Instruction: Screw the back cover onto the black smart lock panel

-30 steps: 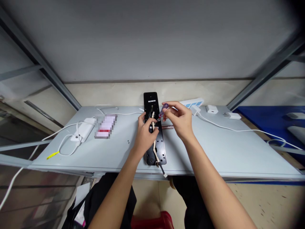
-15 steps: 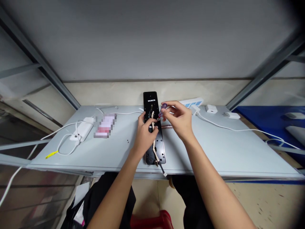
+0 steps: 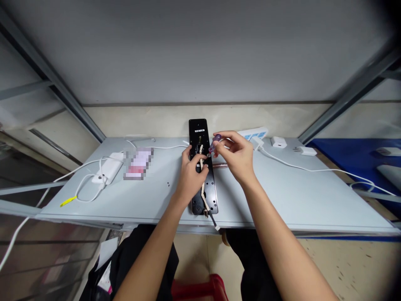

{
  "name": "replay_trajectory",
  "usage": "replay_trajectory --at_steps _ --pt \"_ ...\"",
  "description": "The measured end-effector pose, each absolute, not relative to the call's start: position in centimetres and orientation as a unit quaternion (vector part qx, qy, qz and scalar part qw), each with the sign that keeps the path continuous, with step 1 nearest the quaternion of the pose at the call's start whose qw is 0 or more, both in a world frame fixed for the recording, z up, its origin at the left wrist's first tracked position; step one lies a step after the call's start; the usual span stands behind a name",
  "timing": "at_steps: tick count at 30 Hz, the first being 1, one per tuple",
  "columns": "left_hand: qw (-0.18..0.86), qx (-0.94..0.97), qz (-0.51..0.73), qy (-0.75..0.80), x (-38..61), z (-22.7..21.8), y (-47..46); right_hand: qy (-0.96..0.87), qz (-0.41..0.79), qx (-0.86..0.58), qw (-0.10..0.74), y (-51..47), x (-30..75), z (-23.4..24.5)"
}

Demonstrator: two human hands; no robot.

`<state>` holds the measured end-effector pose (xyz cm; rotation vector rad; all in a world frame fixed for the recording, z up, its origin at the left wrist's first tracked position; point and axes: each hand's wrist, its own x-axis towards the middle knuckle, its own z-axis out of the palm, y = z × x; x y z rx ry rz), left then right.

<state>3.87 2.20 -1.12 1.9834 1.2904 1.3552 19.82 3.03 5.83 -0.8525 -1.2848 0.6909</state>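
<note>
A long black door lock panel [image 3: 198, 125] lies on the table, holes and fittings facing up. Along its middle runs a cable in a cream sleeve [image 3: 203, 190], whose dark end with a white plug hangs over the front edge. My left hand [image 3: 192, 171] is laid across the panel, gripping it, one finger at the left edge and others near the right edge. Between the fingertips of my right hand [image 3: 236, 154] is a small screwdriver with a clear purple handle [image 3: 216, 140]. It tilts down toward the panel's right edge, close to my left fingertips; its tip is hard to make out.
Several tiny dark pieces [image 3: 168, 184] lie left of the panel. Further left are a blurred-out phone [image 3: 139, 163] and a white power bank [image 3: 108, 168] with a cable. A white power strip [image 3: 255, 133] and white chargers [image 3: 278, 142] sit at the back right.
Both hands stay at the same spot on the panel. The screwdriver and my right fingers have shifted only very slightly; the whole view has moved a little.
</note>
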Motion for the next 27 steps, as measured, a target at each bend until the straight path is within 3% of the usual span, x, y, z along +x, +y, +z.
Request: replay_trajectory --at_steps 27 --pt "0.214 0.712 0.481 0.465 3.89 -0.92 1.96 -0.530 0.335 -0.369 0.686 3.53 19.60 5.43"
